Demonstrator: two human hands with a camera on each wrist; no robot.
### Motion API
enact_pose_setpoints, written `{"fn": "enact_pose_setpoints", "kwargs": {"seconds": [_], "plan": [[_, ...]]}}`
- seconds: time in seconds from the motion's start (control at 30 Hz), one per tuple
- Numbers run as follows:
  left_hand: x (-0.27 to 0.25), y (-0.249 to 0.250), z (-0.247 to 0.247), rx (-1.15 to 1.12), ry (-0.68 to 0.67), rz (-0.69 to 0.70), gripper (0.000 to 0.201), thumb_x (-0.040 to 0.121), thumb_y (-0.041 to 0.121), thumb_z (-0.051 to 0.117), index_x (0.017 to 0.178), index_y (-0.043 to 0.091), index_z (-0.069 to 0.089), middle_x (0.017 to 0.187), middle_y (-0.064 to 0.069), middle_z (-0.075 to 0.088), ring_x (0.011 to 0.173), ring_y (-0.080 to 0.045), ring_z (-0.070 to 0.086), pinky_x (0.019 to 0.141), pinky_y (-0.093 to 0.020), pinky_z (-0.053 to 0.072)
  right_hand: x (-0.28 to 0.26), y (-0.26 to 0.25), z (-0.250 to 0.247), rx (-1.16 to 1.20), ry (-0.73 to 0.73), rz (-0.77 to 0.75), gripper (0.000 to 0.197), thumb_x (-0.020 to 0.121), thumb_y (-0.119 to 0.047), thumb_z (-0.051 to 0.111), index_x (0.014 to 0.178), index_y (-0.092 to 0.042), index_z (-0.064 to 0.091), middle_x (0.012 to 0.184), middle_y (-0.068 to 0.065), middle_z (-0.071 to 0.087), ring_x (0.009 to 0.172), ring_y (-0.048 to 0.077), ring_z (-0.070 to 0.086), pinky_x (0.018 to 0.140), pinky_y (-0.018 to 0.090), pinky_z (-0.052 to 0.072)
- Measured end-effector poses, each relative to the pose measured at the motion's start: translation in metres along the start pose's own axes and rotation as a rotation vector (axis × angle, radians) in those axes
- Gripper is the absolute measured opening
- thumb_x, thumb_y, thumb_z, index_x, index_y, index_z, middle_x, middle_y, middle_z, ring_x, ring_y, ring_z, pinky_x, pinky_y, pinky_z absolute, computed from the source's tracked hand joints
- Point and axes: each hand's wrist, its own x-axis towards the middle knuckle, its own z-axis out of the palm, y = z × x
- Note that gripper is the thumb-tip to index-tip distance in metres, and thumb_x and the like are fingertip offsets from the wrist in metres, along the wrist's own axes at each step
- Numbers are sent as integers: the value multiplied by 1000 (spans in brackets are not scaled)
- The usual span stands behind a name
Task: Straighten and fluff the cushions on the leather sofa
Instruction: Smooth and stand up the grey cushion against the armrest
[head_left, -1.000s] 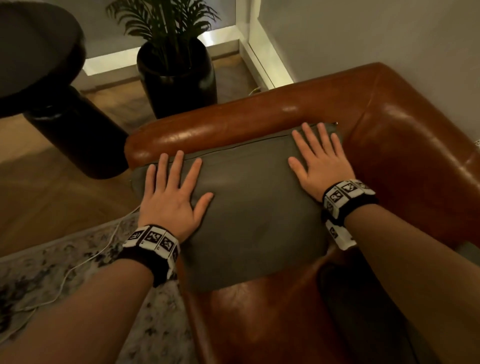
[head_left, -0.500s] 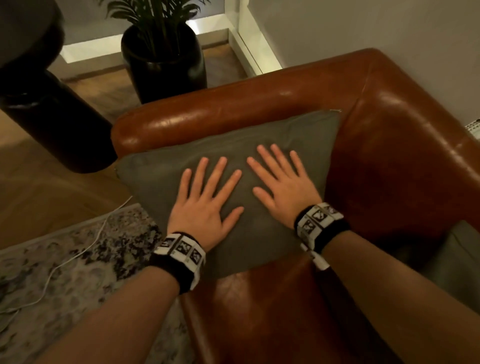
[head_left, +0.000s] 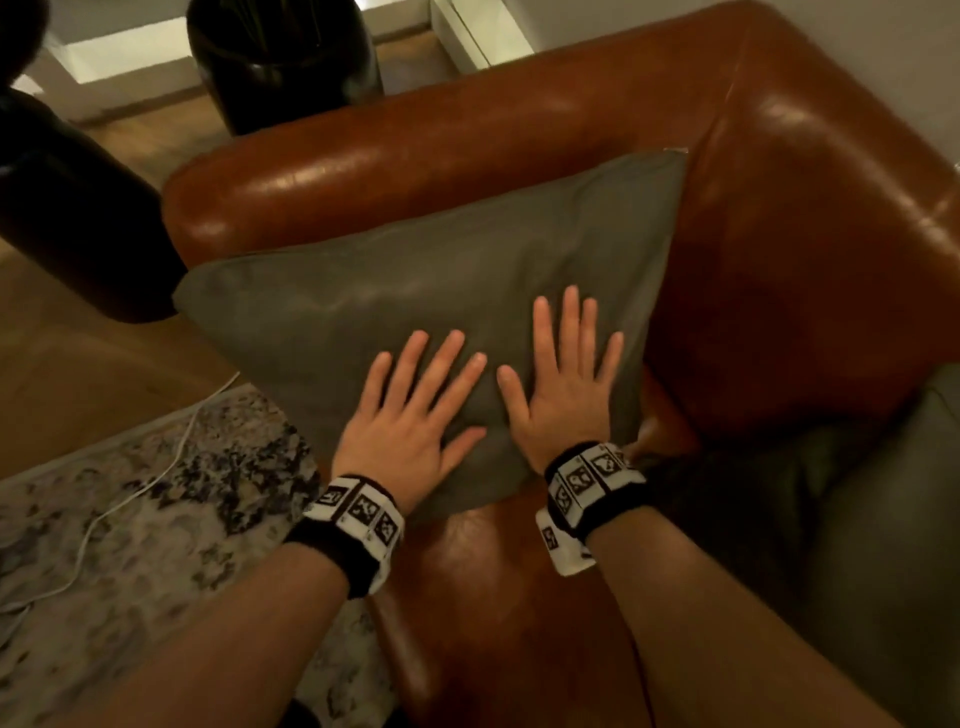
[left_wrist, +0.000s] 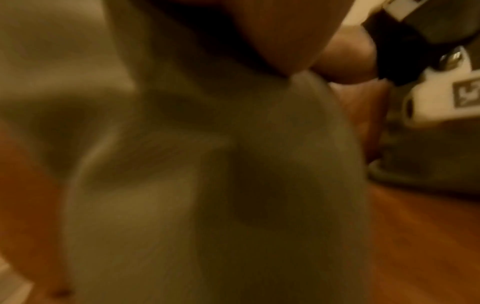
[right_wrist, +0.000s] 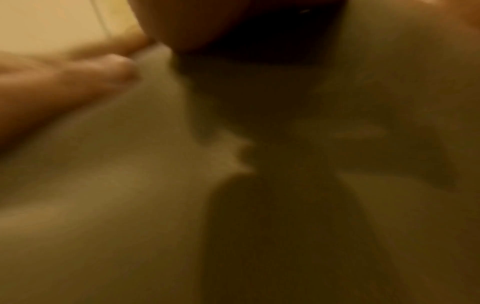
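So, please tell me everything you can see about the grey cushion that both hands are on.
The grey cushion is square and soft, in a matte grey-green cover that looks like fabric, with a seam along its edges. It stands tilted in the corner of the brown leather sofa, leaning on the armrest, its lower edge on the seat. The left hand and the right hand lie flat on its lower front, fingers straight and spread, and the cover creases slightly around them. Its back is hidden.

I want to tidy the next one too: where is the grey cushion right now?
In the head view, the grey cushion leans in the sofa corner against the armrest, with both hands, left and right, flat on its lower part.
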Motion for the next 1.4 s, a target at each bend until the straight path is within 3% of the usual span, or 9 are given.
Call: {"fn": "enact_pose_setpoints", "kwargs": {"seconds": [0.23, 0.4, 0.5, 0.6, 0.73, 0.83, 0.97, 1.07, 1.4], "plan": [[-42, -44, 28, -69, -47, -340, 90, 83, 75, 34, 155, 28, 8, 163, -10, 10, 148, -33, 4, 116, -58, -3, 15, 50, 22, 249, 92, 331, 92, 86, -76, 23, 156, -24, -5, 165, 6, -7, 151, 32, 0, 116, 59, 16], [-59, -47, 32, -671, 56, -762, 130, 69, 74, 65, 151, 25, -23, 160, -4, -24, 149, -20, -13, 121, -43, 4, 30, 85, 8, 775, -25, 579, 86, 86, -71, 35, 156, -35, -1, 164, 1, 10, 147, 26, 23, 117, 41, 24], [-57, -42, 29, -1188, 45, -1022, 118, 76, 42, 77, 154, 27, -11, 163, 2, 10, 146, -12, 20, 114, -25, 20, 39, 86, -12, 796, -183, 633, 70, 96, -65, 33, 155, -38, 7, 161, -2, 24, 142, 27, 33, 111, 37, 28], [-55, -30, 30, -1214, -50, -1092, 83, 83, 40, 70, 151, 20, 26, 150, -1, 43, 136, -20, 41, 106, -21, 27, 56, 80, -24, 752, -97, 593, 59, 99, -59, 32, 151, -33, 24, 150, 2, 44, 131, 30, 46, 98, 32, 34], [-61, -21, 29, -1236, -108, -1064, 108, 69, 64, 72, 153, 26, 17, 148, 1, 44, 135, -20, 44, 107, -26, 30, 67, 82, -35, 643, -133, 573, 61, 97, -62, 35, 149, -31, 27, 146, 6, 48, 128, 34, 49, 99, 37, 37], [-60, -26, 12, -1151, -5, -1031, 126, 70, 64, 69, 152, 30, -19, 164, -2, 8, 148, -13, 13, 119, -35, 17, 56, 85, -41, 550, -124, 532, 65, 98, -55, 40, 153, -26, 21, 154, 6, 36, 137, 31, 40, 109, 39, 33], [-47, -12, -38, -459, 246, -573, 93, 88, 53, 47, 155, 8, -1, 162, -18, -3, 149, -38, -5, 121, -51, -1, 28, 32, -60, 277, 146, -44, 60, 98, -36, 42, 153, -17, 27, 158, 8, 29, 147, 28, 22, 120, 43, 17], [1, 9, -36, -250, 122, -230, 75, 94, 47, 39, 156, 15, 11, 163, -11, 6, 149, -37, -1, 120, -46, -9, 26, -15, -37, -27, 23, -438, 57, 99, -35, 37, 153, -22, 27, 161, 4, 24, 150, 28, 15, 120, 52, 11], [29, -53, -6, -116, 16, -465, 66, 95, 57, 28, 156, 35, 11, 165, 0, 3, 151, -31, -4, 119, -57, -1, 84, 15, -23, -190, 18, -339, 59, 101, -45, 29, 156, -32, 14, 165, -2, 10, 152, 24, 3, 122, 48, 4]]}}
